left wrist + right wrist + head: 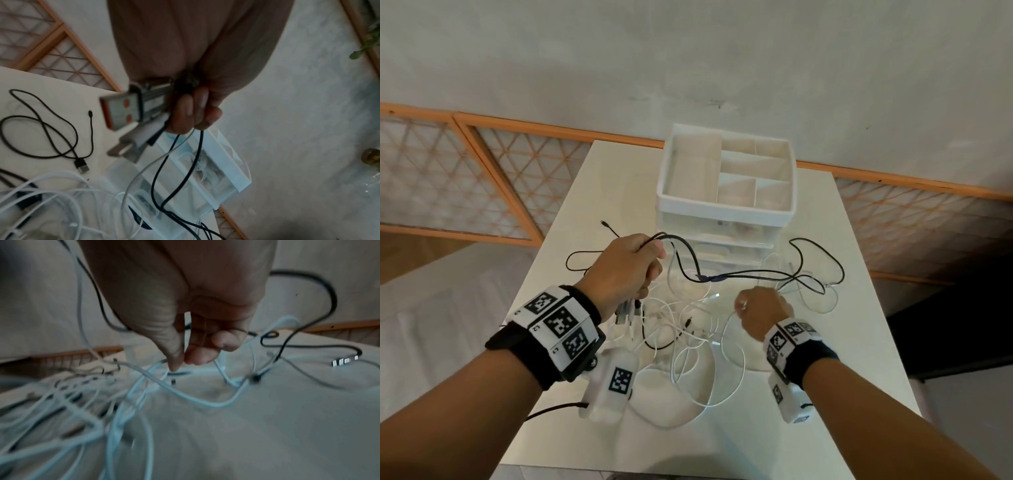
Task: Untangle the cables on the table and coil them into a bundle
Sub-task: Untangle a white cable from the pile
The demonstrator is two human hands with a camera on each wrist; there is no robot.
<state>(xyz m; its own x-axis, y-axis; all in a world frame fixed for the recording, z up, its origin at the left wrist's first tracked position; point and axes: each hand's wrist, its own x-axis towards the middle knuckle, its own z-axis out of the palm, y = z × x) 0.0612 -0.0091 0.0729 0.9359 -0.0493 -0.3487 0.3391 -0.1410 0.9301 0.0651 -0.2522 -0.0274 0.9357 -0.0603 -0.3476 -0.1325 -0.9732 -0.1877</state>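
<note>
A white table (859, 359) stands before a pale wall, with a white drawer organizer (726, 178) at its far side and a tangle of black and white cables (688, 329) spread across its middle. The left hand (625, 270), raised above the table's left part, is curled in a fist round a bunch of cable ends, their USB plugs (123, 112) sticking out below the fingers and black leads trailing right. The right hand (760, 313), lower and to the right, pinches a white cable (185, 395) between thumb and fingertips just above the tangle.
</note>
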